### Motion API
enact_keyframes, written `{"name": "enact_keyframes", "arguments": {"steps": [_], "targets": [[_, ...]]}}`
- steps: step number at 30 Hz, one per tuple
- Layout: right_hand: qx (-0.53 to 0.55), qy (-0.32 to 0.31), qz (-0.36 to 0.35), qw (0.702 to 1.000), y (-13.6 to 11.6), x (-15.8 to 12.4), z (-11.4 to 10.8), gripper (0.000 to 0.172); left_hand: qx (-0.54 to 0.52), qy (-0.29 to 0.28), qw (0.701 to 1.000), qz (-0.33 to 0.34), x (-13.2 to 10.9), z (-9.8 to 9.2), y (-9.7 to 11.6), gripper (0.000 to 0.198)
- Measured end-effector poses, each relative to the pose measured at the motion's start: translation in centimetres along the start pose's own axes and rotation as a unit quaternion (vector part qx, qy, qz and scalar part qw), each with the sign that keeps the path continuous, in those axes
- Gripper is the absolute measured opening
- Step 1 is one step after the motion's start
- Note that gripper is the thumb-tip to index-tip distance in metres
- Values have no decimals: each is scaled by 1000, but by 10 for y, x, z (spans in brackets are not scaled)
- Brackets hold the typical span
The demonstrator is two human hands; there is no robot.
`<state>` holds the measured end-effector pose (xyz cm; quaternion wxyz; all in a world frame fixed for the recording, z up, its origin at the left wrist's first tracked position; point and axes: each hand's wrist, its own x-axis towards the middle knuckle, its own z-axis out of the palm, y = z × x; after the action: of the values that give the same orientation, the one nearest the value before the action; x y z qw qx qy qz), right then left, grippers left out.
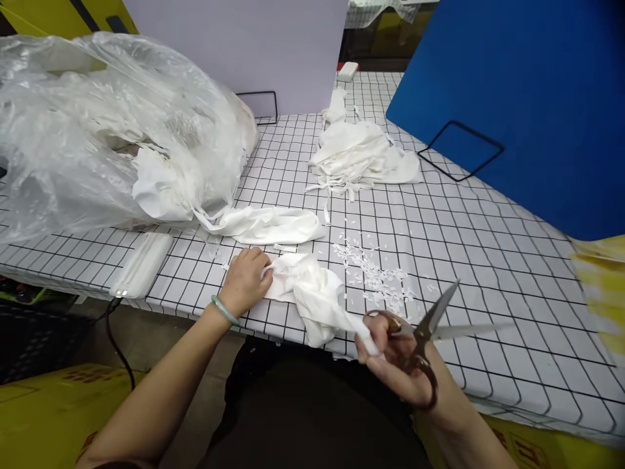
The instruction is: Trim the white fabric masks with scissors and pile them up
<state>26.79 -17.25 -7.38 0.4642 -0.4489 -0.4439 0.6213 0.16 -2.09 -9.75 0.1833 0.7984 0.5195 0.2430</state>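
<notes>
My left hand (pixel 244 280), with a green bangle on the wrist, is closed on one end of a crumpled white cloth (pixel 312 293) lying at the table's near edge. My right hand (pixel 395 361) grips brown-handled scissors (pixel 430 329) with their blades apart, pointing right. The same hand also pinches the cloth's other end between its fingers. Small white fabric clippings (pixel 375 273) are scattered on the gridded tablecloth just beyond the cloth.
A big clear plastic bag (pixel 97 124) stuffed with white fabric fills the left of the checked table (pixel 488 247). Another white piece (pixel 268 225) lies by it, and a pile of cut white pieces (pixel 361 159) further back. A blue board (pixel 527 98) leans at right.
</notes>
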Motion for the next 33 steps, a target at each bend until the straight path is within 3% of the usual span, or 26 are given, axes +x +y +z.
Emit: {"name": "enact_keyframes", "arguments": {"steps": [2,4,6,8,12,13,14,16,18,20,24,27,29,31,33], "targets": [[2,-25,-44,999,-14,-6,1,24,-19,28,999,5,11,-12,-2,14],[27,-7,-83,996,-28,-11,-1,23,-85,121,989,-18,22,-31,-5,13],[56,25,-98,993,-38,-15,-6,23,-174,229,957,-50,31,-50,-10,10],[66,39,-90,993,-40,-15,-8,24,-290,271,914,-81,37,-62,-14,12],[28,19,-37,999,-21,-7,-3,22,-502,138,845,-121,40,-54,-6,15],[12,19,-21,1000,-15,-4,0,21,-515,96,844,-118,39,-49,-2,16],[-3,24,-10,1000,-10,-1,3,21,-505,62,854,-110,38,-45,2,19],[-26,40,-2,999,-4,4,7,21,-423,36,901,-89,32,-40,7,22],[-34,61,-6,998,-1,8,9,22,-280,28,957,-75,23,-39,6,15],[-35,72,-8,997,-1,10,10,22,-141,-8,988,-67,11,-37,2,11],[-53,64,-2,997,1,14,13,21,6,-123,992,-34,-15,-27,-3,8],[-38,98,-32,994,-1,17,11,21,38,-192,981,5,-29,-24,-2,8],[-18,127,-56,990,-5,19,7,21,42,-232,971,34,-33,-32,-2,7],[-24,123,-65,990,-10,20,4,21,-28,-226,973,47,-32,-49,0,14],[-68,74,-54,993,-12,21,4,20,-174,-165,970,24,-31,-72,4,16]]}}
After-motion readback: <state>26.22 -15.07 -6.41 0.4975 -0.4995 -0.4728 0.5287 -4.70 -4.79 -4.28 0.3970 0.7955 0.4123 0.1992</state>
